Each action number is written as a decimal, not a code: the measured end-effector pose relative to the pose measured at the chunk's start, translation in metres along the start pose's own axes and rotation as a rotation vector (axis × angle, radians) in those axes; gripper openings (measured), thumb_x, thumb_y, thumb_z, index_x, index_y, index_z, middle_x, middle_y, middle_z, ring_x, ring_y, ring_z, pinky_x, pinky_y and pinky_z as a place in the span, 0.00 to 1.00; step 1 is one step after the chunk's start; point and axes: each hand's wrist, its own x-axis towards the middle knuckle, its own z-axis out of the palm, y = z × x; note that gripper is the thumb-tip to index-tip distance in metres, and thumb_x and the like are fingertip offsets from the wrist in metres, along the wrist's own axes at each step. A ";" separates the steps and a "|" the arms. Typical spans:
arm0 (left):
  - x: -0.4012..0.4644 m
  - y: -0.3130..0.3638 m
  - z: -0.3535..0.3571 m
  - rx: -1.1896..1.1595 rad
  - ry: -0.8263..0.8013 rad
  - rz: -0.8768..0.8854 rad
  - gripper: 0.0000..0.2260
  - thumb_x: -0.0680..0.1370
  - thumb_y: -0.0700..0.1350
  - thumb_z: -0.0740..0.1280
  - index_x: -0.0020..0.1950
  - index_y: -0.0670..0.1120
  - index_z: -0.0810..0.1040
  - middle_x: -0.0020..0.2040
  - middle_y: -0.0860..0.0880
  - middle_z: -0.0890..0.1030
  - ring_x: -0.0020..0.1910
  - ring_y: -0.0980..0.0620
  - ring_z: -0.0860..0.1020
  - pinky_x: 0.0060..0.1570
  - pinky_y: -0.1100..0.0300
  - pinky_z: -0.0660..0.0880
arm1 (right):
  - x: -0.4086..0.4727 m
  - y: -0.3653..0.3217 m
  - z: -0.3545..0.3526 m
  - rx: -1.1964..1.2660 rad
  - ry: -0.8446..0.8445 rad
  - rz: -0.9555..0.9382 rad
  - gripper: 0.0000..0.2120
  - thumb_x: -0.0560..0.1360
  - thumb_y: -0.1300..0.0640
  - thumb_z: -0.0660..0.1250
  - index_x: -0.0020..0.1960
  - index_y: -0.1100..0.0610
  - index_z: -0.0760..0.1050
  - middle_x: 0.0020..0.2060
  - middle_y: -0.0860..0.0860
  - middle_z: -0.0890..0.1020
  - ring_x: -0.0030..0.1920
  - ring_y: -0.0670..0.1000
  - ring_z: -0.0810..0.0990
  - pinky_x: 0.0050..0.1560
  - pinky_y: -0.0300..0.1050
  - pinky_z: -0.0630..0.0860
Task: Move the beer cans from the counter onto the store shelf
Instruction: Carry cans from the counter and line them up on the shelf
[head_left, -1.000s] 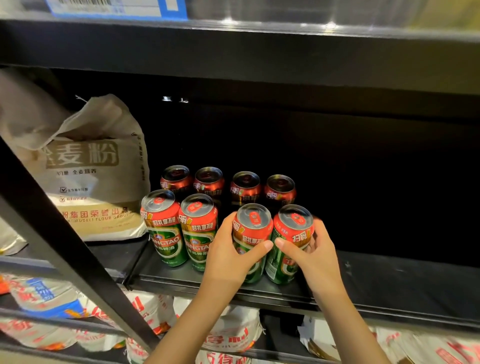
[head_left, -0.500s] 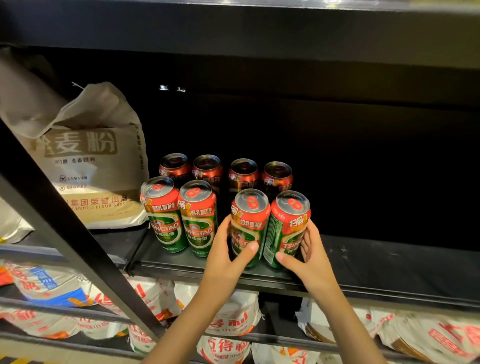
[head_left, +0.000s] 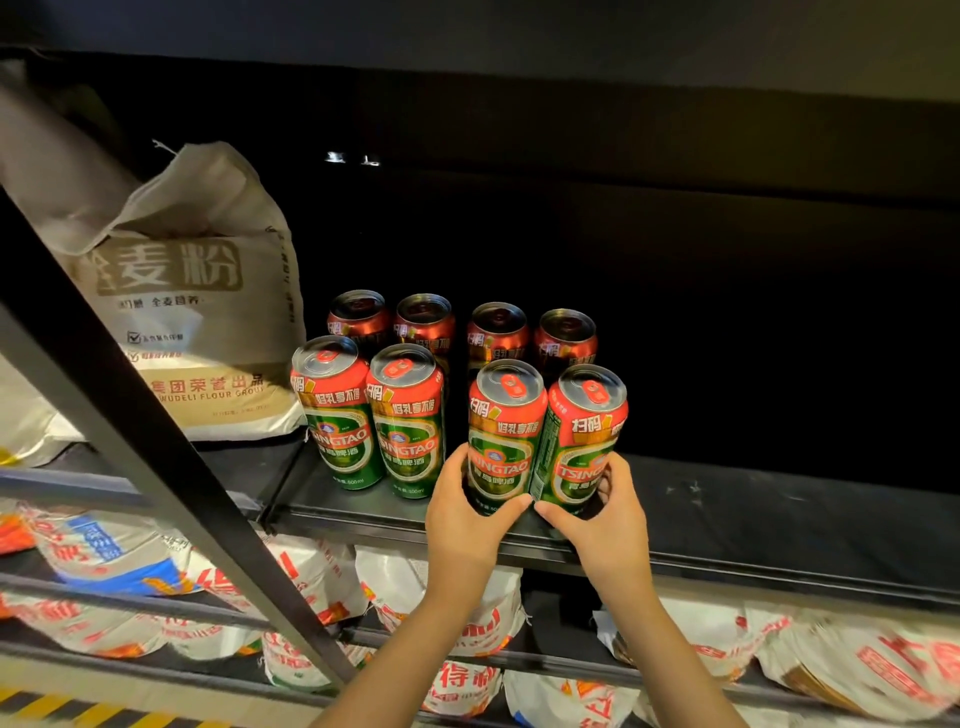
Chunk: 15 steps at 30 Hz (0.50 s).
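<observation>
Two green-and-red Tsingtao beer cans stand touching at the front edge of the black store shelf: the left hand curls around the left can, the right hand around the right can. The thumbs nearly meet in front. Six more cans stand just beside and behind.

Beige flour sack at left, white bagged goods on lower rack

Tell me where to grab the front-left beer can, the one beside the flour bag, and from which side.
Grip the front-left can round its green mid-body, coming from the open shelf edge in front. It stands upright with its label side bare, while the flour bag is close on its left, a neighbour can on its right and another can behind, so a thumb-and-fingers wrap from the front fits best.
</observation>
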 end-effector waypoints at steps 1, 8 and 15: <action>0.000 -0.001 0.001 0.005 0.015 0.000 0.32 0.66 0.47 0.78 0.66 0.49 0.69 0.60 0.54 0.77 0.59 0.60 0.74 0.57 0.66 0.72 | 0.000 -0.001 0.002 -0.002 0.012 -0.003 0.36 0.63 0.59 0.79 0.66 0.50 0.66 0.56 0.43 0.77 0.57 0.42 0.75 0.49 0.27 0.70; -0.004 -0.009 -0.004 0.052 -0.028 0.078 0.37 0.67 0.59 0.72 0.72 0.52 0.63 0.67 0.54 0.72 0.67 0.57 0.69 0.65 0.55 0.70 | 0.001 -0.001 0.003 -0.041 -0.039 -0.041 0.37 0.65 0.58 0.78 0.69 0.50 0.63 0.60 0.44 0.71 0.59 0.42 0.72 0.58 0.39 0.71; -0.008 -0.015 -0.009 0.020 -0.014 0.149 0.31 0.72 0.43 0.73 0.69 0.58 0.61 0.67 0.52 0.71 0.66 0.55 0.70 0.65 0.62 0.67 | 0.000 0.003 -0.003 -0.045 -0.057 -0.013 0.33 0.68 0.59 0.76 0.68 0.51 0.65 0.57 0.42 0.75 0.56 0.35 0.73 0.49 0.26 0.69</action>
